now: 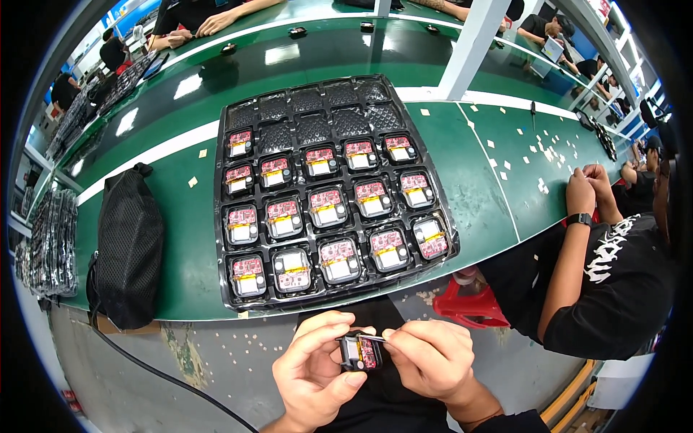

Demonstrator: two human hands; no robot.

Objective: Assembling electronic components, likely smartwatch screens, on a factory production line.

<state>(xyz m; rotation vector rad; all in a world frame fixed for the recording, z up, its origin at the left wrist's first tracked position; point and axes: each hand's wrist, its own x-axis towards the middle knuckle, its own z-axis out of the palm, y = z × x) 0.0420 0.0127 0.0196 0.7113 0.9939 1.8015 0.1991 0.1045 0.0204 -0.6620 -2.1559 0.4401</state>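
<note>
Close to my body, in front of the table edge, my left hand grips a small black device housing by its sides between thumb and fingers. A red circuit board, yellow tape and a pale block show in its open face. My right hand pinches a thin metallic tool whose far end lies against the upper edge of the housing; its exact kind is hard to make out. Beyond my hands, a black plastic tray holds several similar housings in its nearer rows, while its far pockets hold none.
The tray rests on a green table. A black bag stands at the left, with a cable running down from it. Paper squares lie scattered at the right, where a co-worker sits beside a red stool.
</note>
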